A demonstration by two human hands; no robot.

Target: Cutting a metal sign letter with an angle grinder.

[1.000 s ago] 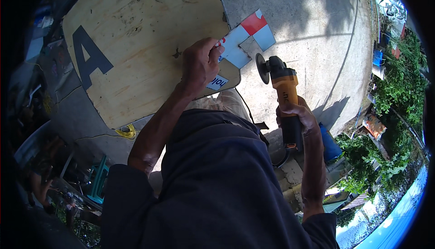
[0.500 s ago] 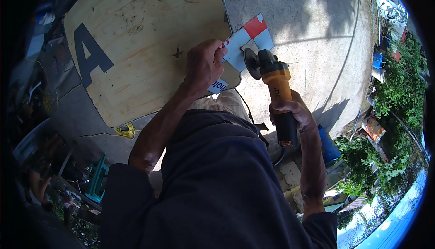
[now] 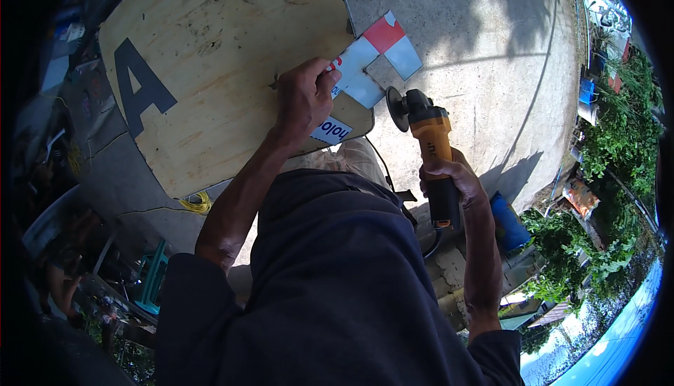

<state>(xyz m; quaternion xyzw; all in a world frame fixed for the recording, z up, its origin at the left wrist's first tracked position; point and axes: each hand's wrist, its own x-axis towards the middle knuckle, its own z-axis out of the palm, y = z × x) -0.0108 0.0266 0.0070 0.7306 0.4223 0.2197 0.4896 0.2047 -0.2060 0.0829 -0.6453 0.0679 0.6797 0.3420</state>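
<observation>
My left hand [image 3: 306, 94] has its fingers closed on a cut sheet panel [image 3: 359, 70], printed white, pale blue and red. The panel has a square notch and juts past the right edge of a plywood tabletop [image 3: 232, 84]. My right hand [image 3: 451, 179] is wrapped round the body of an orange and black angle grinder [image 3: 432, 140]. Its round disc [image 3: 397, 109] is close to the panel's lower right corner, with a small gap seeming to separate them. A smaller printed offcut [image 3: 331, 131] is by my left wrist at the table's near edge.
A dark letter-shaped piece [image 3: 139, 85] lies at the tabletop's left. Yellow cord [image 3: 196, 203] is coiled below the near left corner. Concrete floor [image 3: 477, 42] spreads to the right, bordered by plants [image 3: 618, 154]. A blue bag [image 3: 510, 221] rests beyond my right forearm.
My left hand and the panel have shifted left, and the panel has turned a little. The grinder has moved slightly right and toward me; its disc has come away from the notch.
</observation>
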